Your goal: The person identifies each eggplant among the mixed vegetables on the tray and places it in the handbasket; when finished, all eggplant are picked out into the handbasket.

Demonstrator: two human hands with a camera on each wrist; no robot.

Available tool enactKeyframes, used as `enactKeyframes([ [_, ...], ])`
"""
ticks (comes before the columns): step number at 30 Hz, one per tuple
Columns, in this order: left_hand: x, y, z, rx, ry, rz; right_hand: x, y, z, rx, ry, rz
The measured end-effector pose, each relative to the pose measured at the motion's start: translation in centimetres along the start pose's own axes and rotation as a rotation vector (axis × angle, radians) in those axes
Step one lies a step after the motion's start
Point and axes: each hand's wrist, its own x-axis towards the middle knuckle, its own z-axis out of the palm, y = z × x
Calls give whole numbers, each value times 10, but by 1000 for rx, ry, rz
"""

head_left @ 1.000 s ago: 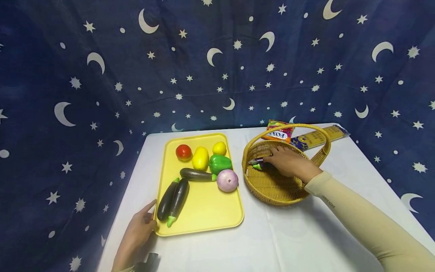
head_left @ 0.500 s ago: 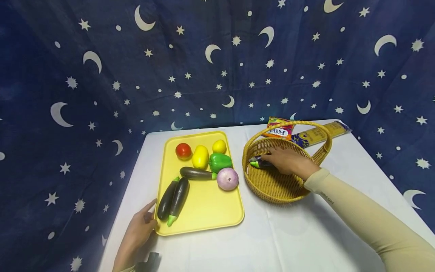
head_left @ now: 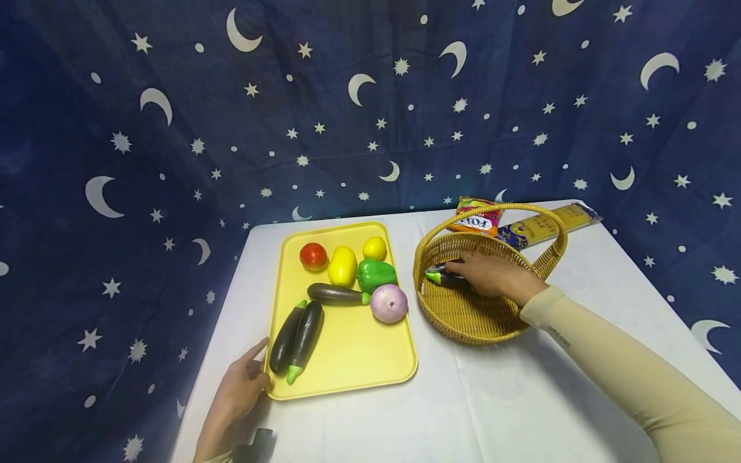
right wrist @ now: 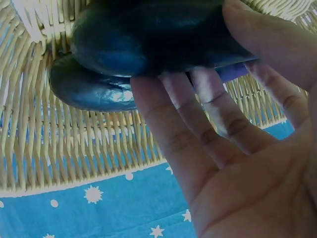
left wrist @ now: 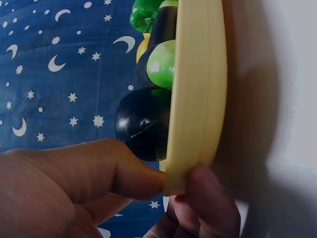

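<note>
My left hand (head_left: 236, 389) grips the near left corner of a yellow tray (head_left: 359, 360), thumb over the rim and fingers beneath it, as the left wrist view shows. On the tray lie several dark eggplants (head_left: 307, 334), a round pale purple vegetable (head_left: 388, 304), a green bell pepper (head_left: 376, 275), a tomato (head_left: 314, 256), a lemon (head_left: 374, 248) and a longer yellow fruit (head_left: 343, 266). My right hand (head_left: 489, 273) is inside a wicker basket (head_left: 463, 331). In the right wrist view its thumb and fingers hold a dark eggplant (right wrist: 148, 37); another eggplant (right wrist: 89, 89) lies against it.
The basket's tall handle (head_left: 492, 209) arches over my right hand. Behind the basket lie a colourful snack bag (head_left: 477, 218) and a long yellow and blue packet (head_left: 544, 226). A white cloth covers the table (head_left: 370, 424), with a starry curtain (head_left: 324, 116) behind.
The head view has shifted slightly. My left hand stays on the tray corner and my right hand stays in the basket; more of a green eggplant cap shows beside its fingers.
</note>
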Motion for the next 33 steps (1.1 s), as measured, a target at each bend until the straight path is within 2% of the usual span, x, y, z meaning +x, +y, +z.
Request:
enactKeyframes([
  [4,0,1,0,-10,-5,-12,0,0,1,-8,17,-8],
  [9,-2,1,0,-34,-8,-14,-2,-2,1,16,-12,13],
  [15,-2,1,-1,10,6,8,-3,-1,3,51,-46,40],
  [22,-1,2,-1,14,4,-4,-5,1,3,79,-78,68],
  [28,-2,3,-1,8,0,-9,-15,-9,-9,82,-4,53],
  [30,-2,3,-1,-4,-1,-9,-22,-16,-16,80,55,32],
  [33,-3,2,-1,-21,-2,-15,-35,-31,-26,74,200,-38],
])
